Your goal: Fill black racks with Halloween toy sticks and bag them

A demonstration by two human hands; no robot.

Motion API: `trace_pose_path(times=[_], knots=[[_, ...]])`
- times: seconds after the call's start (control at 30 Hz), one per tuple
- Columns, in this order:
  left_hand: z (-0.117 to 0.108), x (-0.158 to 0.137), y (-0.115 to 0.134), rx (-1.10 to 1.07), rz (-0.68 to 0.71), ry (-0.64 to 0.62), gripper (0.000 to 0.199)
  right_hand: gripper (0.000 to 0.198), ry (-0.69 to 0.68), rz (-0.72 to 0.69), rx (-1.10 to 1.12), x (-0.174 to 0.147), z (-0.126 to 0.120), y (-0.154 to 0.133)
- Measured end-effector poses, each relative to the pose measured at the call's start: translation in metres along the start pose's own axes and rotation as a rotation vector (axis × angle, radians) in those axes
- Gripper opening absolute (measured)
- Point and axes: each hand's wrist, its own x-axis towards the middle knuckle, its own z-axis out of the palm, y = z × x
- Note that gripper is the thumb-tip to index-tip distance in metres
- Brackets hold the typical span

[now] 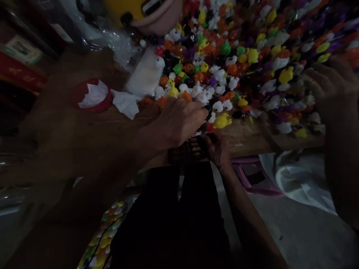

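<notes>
My left hand (183, 119) is closed with its knuckles up, at the near edge of a heap of small glossy figures (196, 87) in white, orange, yellow, black and green. Its fingertips are hidden, so what they hold cannot be seen. A black figure (208, 111) lies against its fingers, and a yellow figure (222, 120) sits just to the right. Below it, my right hand (219, 149) grips the right end of a black slotted tray (183, 155) at the table's front edge. Part of the tray is dark and covered by my left hand.
Another person's hand (331, 82) reaches into the heap at the right. On the wooden table (92, 130) stand a red round container (106, 99) with white paper and a clear plastic pack (146, 73). A pink stool (258, 175) and a bag of figures (103, 239) are below.
</notes>
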Motion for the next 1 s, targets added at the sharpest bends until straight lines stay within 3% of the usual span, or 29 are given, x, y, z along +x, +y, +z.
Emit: trace_pose_path(times=[0.4,0.67,0.83,1.0], knots=[[0.000,0.001,0.002,0.053,-0.076,-0.153,0.022,0.034,-0.037,-0.282,-0.379,0.003,-0.006,0.012],[0.006,0.004,0.004,0.107,-0.060,-0.136,0.020,0.031,-0.067,-0.275,-0.319,0.005,-0.004,0.009],[0.002,0.002,0.001,-0.014,-0.093,-0.100,0.016,0.030,-0.141,-0.246,-0.279,0.009,-0.008,0.003],[-0.004,0.011,0.000,-0.044,-0.047,-0.175,0.018,0.036,-0.240,-0.268,-0.374,0.010,-0.008,-0.003]])
